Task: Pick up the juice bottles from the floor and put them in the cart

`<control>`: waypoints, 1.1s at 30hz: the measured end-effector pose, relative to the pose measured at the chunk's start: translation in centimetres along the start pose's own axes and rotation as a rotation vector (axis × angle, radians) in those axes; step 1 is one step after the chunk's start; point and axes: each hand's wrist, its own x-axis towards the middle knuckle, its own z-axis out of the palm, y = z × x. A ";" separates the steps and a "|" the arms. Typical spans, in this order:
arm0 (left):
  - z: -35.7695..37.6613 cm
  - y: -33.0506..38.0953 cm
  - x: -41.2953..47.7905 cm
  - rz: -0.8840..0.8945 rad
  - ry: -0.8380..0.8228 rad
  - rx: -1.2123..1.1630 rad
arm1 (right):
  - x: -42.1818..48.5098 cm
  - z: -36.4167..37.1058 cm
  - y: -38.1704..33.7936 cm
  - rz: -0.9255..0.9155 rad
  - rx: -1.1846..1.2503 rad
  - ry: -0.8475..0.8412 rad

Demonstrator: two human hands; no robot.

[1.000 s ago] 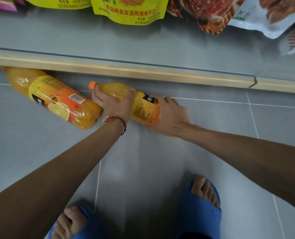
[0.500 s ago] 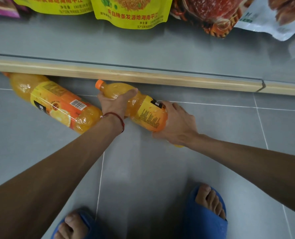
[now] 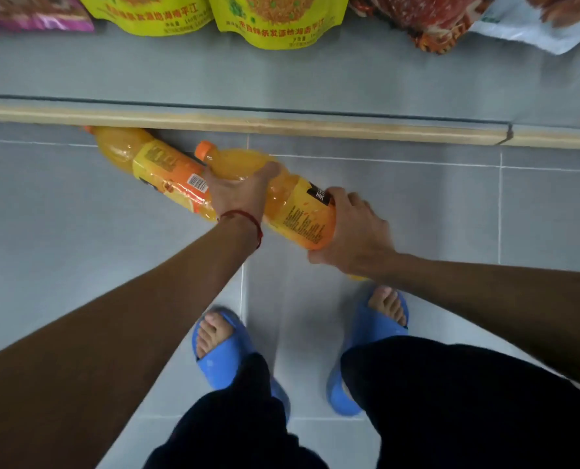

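Glossy clear plastic, full of orange juice: the juice bottle [image 3: 295,211] is a long, waisted cylinder with a yellow-orange printed label and a ridged orange cap. Both hands are on it. The left hand [image 3: 238,194], red cord at the wrist, has its grip curled over the shoulder just below the neck. The right hand [image 3: 353,231] has its grip wrapped round the base end, thumb beneath, fingers over the top.

The long axis runs diagonally, cap pointing up and left toward the wooden strip [image 3: 315,126] at the shelf's foot, base down and right toward the blue slippers [image 3: 224,353]. It's over the smooth grey tiled floor [image 3: 61,231], and its cap crosses in front of the second bottle [image 3: 160,164], which lies on the tiles with its neck tucked under the strip.

Half a second back the two bottles sat apart, cap clear to the right. Now they overlap, both grips unchanged, and dark trouser legs have come into view.
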 end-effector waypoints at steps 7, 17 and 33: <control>-6.0 10.4 -13.5 -0.115 0.040 0.012 | -10.9 -12.9 -6.2 -0.027 -0.001 -0.134; -10.5 24.3 -28.5 -0.035 -0.090 0.121 | -24.8 -27.2 -13.5 0.089 0.133 -0.069; -9.7 32.5 -47.3 0.223 -0.489 0.333 | -45.8 -38.5 -16.0 0.425 0.435 0.225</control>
